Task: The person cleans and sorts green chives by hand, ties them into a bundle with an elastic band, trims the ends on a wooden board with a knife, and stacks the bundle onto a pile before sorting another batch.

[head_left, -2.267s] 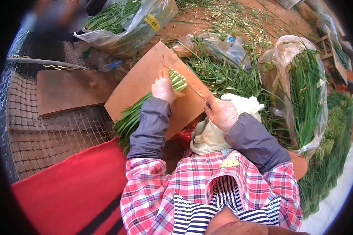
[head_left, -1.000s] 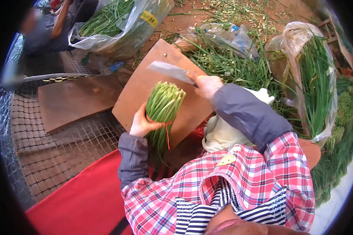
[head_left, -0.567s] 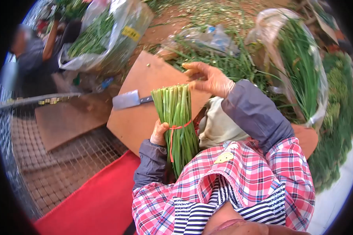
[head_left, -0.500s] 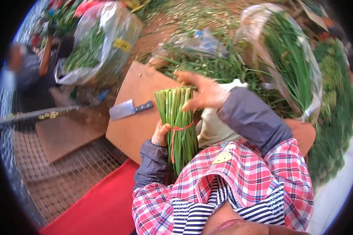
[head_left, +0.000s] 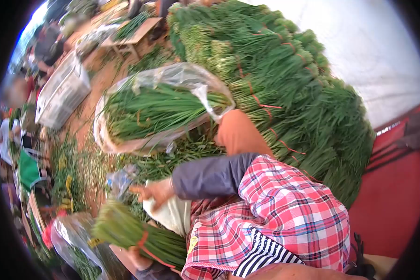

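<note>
Left hand (head_left: 135,258), partly hidden, grips 1 blurred green bundle (head_left: 127,232).

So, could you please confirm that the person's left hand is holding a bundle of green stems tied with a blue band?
Not quite: the band is red, not blue, as the head view shows. The left hand is indeed holding the bundle of green stems.

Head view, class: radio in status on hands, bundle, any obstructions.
Left hand holds green bundle, red tie around it. Right hand open, empty. Nothing visibly blocking either hand.
</note>
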### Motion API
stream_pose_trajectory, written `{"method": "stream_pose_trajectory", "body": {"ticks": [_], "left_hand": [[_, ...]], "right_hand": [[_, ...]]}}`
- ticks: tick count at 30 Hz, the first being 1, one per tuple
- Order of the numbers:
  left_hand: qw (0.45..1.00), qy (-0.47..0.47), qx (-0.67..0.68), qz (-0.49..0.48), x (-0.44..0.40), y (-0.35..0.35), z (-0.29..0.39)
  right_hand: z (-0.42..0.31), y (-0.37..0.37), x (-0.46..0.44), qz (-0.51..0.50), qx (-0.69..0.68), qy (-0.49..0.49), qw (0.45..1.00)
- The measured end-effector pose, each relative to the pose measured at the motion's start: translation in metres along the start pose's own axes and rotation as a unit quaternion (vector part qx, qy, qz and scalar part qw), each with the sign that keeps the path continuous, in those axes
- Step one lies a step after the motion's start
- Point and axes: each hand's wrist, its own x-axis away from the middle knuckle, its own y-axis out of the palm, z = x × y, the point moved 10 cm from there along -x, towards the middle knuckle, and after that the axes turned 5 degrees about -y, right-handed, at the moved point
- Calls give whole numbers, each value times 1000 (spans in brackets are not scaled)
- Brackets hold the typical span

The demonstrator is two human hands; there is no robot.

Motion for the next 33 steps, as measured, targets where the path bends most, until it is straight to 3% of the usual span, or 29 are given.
{"method": "stream_pose_trajectory", "body": {"ticks": [1, 2, 3, 5, 6, 9, 10, 11, 12, 13, 15, 16, 17, 21, 28, 31, 33], "left_hand": [[999, 7, 1, -53, -16, 43, 27], [999, 37, 0, -16, -32, 38, 41], [993, 23, 116, 3, -44, 64, 49], [997, 9, 36, -64, -75, 113, 72], [996, 26, -15, -83, -86, 131, 79], [980, 7, -134, -149, -98, 218, 63], [965, 13, -207, -162, -101, 217, 40], [951, -75, -210, -212, -93, 243, 10], [927, -22, -252, -278, -96, 248, -15], [914, -42, -264, -304, -83, 274, -26], [911, -105, -296, -267, -106, 266, -51], [913, -132, -297, -245, -110, 255, -60], [916, -157, -297, -219, -116, 246, -67], [908, -190, -339, -155, -139, 213, -87], [898, -217, -374, -79, -176, 214, -96], [903, -233, -351, -79, -203, 218, -97], [906, -237, -340, -85, -208, 222, -100]], "right_hand": [[-38, 4, 39, -15, 106, -6, 994], [-73, 17, 49, 23, 75, -116, 990], [-106, 22, 60, 57, 45, -227, 971], [-112, 23, 56, 1, -289, -114, 950], [-123, -4, 60, 96, -265, -161, 946], [-154, -76, 107, 185, -183, -143, 955], [-165, -103, 138, 251, -171, -116, 946], [-177, -130, 177, 314, -158, -88, 932], [-196, -161, 219, 409, -112, -123, 897], [-192, -180, 251, 443, -142, -90, 881], [-179, -247, 333, 560, -1, 32, 828], [-210, -249, 363, 605, -61, -36, 793], [-193, -257, 401, 641, -72, 59, 762], [-193, -274, 521, 747, -126, 0, 653], [-226, -340, 696, 860, 62, -69, 501], [-262, -410, 787, 889, 173, 116, 408], [-294, -453, 829, 892, 215, 65, 392]]}}
